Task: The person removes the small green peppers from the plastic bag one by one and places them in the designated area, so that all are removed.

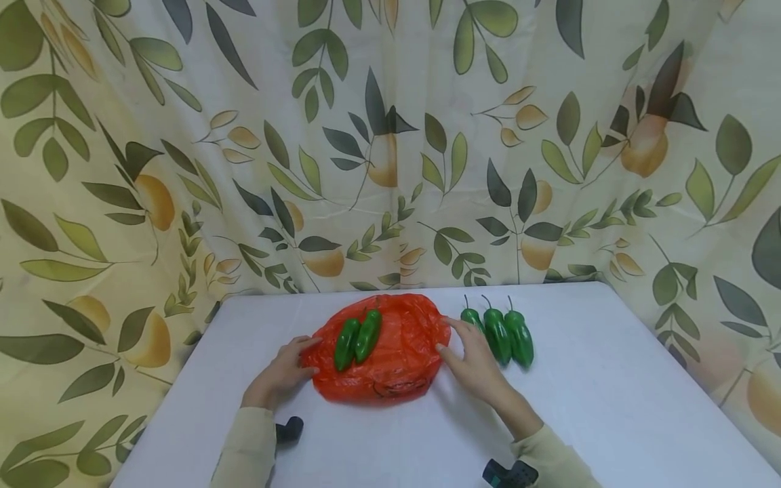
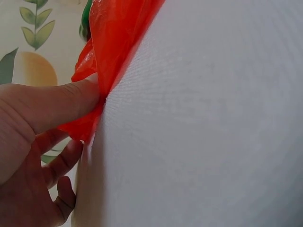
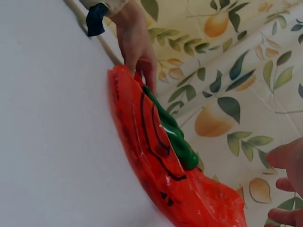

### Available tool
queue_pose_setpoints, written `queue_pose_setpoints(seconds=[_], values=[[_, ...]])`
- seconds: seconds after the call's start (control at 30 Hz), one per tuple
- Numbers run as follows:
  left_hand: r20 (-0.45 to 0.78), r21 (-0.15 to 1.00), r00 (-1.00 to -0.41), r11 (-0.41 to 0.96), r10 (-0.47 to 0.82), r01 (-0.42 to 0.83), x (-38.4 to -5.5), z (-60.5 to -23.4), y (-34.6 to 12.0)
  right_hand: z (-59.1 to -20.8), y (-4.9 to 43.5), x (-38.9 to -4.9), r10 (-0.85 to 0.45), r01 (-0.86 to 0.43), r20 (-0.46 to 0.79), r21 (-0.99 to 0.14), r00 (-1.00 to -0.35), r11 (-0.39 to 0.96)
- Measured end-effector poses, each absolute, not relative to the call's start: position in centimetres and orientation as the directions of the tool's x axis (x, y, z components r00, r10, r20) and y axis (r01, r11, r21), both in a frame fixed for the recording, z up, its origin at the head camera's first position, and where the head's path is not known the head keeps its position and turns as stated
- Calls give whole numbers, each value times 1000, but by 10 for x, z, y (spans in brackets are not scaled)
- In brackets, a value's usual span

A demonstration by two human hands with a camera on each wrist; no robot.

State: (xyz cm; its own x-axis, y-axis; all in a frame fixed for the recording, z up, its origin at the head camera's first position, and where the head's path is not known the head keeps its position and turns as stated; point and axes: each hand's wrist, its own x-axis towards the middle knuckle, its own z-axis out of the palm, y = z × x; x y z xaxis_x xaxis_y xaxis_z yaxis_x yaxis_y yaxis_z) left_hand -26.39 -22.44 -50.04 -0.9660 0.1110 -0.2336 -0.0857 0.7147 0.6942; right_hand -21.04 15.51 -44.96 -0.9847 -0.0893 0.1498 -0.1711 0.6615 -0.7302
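Our left hand (image 1: 283, 369) pinches the left rim of the red plastic bag (image 1: 409, 339). Our right hand (image 1: 476, 359) is spread wide at the bag's right side; can't tell if it touches. Bag lies near the white table (image 1: 378, 447)'s far edge, two green peppers (image 1: 368, 335) on it. Three more green peppers (image 1: 497, 335) lie just right, toward the far right corner.

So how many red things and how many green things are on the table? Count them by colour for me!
Red plastic bag: 1
Green peppers: 5 (2 lying on the bag, 3 on the white table)
Total: 6 things
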Motion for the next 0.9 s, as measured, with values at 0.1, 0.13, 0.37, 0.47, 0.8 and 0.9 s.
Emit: queue_pose_setpoints(seconds=[0.1, 0.13, 0.37, 0.47, 0.8, 0.9], values=[[-248, 701, -963, 706, 107, -103, -263, -501, -225, -450, 152, -210, -105, -191, 162, -724, -981, 663], [-251, 702, -962, 705, 107, -104, -262, -501, -225, -451, 152, -209, -111, -195, 162, -725, -981, 660], [-243, 698, -965, 709, 99, -103, -263, -499, -226, -453, 145, -209, -148, -215, 156, -729, -977, 650], [-254, 700, -963, 705, 91, -118, -264, -499, -226, -453, 142, -207, -163, -223, 153, -724, -975, 653], [-251, 690, -964, 715, 90, -113, -266, -502, -226, -461, 135, -206, -208, -298, 214, -694, -954, 655], [-252, 682, -963, 723, 94, -108, -265, -501, -226, -462, 132, -206, -226, -320, 227, -691, -947, 648]])
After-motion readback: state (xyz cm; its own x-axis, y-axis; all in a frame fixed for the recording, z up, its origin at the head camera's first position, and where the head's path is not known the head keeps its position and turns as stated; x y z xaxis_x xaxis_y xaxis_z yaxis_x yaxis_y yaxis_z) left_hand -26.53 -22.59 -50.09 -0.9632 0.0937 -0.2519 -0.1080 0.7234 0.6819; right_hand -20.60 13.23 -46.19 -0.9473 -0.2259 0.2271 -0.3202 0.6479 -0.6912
